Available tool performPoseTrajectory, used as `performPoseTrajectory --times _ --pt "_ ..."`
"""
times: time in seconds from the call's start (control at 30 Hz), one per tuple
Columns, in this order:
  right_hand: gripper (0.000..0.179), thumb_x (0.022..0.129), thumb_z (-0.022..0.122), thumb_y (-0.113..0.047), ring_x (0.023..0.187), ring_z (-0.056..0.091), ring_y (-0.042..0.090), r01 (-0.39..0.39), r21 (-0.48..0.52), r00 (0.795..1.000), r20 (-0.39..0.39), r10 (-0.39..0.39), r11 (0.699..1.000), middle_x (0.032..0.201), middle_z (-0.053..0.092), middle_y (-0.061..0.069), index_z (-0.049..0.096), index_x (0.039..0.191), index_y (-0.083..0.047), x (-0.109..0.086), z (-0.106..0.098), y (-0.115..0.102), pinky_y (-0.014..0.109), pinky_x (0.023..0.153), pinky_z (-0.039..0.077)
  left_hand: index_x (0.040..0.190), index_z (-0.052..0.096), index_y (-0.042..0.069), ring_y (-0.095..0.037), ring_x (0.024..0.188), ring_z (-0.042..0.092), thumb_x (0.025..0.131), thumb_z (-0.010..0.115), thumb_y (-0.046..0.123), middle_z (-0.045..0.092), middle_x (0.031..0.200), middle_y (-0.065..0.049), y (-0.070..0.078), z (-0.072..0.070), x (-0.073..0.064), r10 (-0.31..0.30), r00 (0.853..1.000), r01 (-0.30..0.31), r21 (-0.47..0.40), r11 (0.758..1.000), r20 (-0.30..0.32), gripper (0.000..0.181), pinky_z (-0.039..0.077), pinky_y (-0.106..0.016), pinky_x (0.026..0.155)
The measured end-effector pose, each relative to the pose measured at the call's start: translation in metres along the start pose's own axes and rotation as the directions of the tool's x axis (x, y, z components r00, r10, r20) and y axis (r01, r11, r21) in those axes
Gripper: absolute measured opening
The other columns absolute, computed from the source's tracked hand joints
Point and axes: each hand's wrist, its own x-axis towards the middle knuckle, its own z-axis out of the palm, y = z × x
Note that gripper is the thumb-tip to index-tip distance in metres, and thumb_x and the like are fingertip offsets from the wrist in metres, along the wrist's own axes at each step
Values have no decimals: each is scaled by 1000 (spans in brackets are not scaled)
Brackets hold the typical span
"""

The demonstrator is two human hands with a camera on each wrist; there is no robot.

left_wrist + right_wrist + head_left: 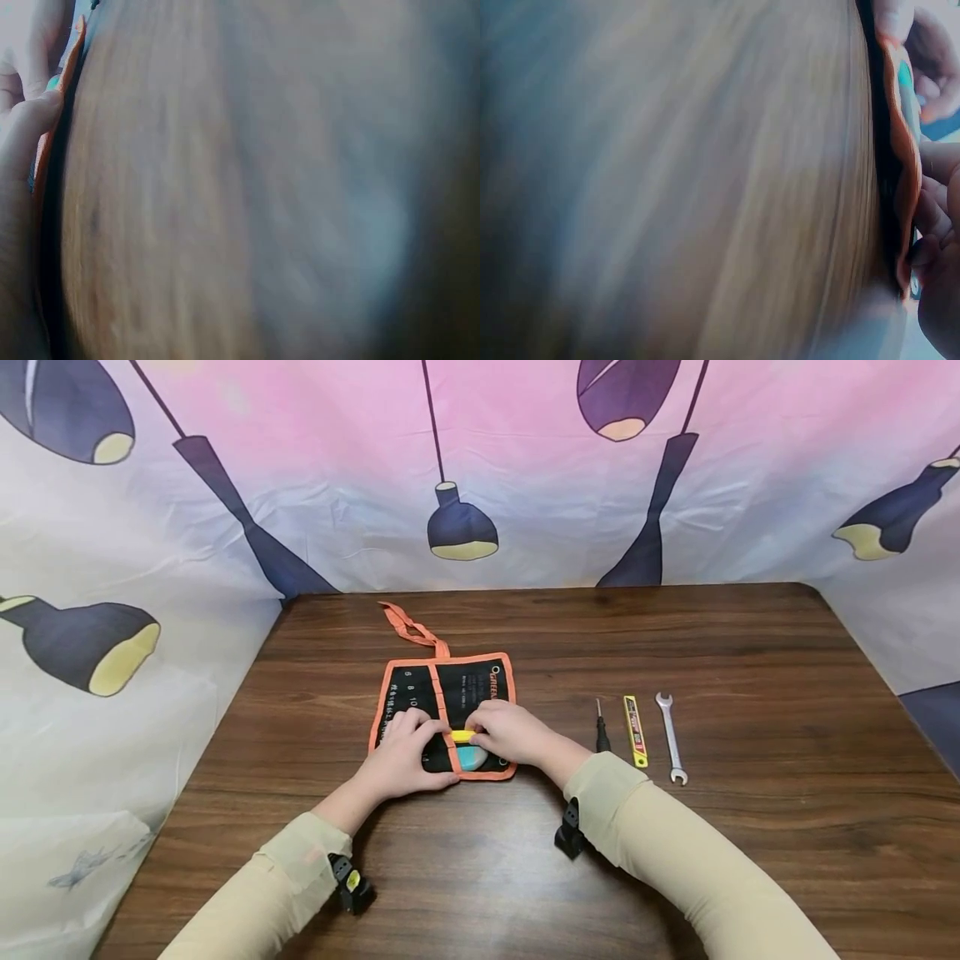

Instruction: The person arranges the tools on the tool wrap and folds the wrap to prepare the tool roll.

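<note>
A black tool pouch (405, 681) with orange trim lies flat on the table, its orange pocket edge running down the middle. My left hand (405, 747) holds the pouch, thumb at the lower border and fingers at the pocket edge. My right hand (506, 732) pinches a slim yellow object (461, 737), whose left end meets that pocket edge; the fingers hide its right end. Just below it, a teal and grey rounded object (471, 758) sticks out of the pocket. Both wrist views catch the pouch's orange border (46, 150) (904, 165) edge-on beside the fingers.
Right of the pouch lie a small black-handled screwdriver (602, 731), a yellow narrow pack (635, 731) and an open-ended wrench (671, 739). An orange strap (412, 628) trails from the pouch's top edge. A printed cloth (360, 510) hangs behind the wooden table (300, 693).
</note>
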Motion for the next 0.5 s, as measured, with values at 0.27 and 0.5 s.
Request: performPoseTrajectory --times 0.27,0.5 --pt "17 93 59 -17 91 54 16 -7 1 1000 4 7 1000 101 60 3 68 105 -9 6 1 -6 31 80 44 110 61 15 -21 90 36 66 76 54 42 99 -1 3 -1 4 14 1000 -14 -19 1000 -8 60 31 -36 77" --pt "16 93 58 -17 88 53 15 -17 -6 1000 10 17 1000 99 60 2 68 103 -9 10 3 -10 29 78 44 110 60 16 -21 91 36 67 75 54 44 100 -2 3 -4 2 5 1000 -5 -23 1000 7 59 31 -37 77"
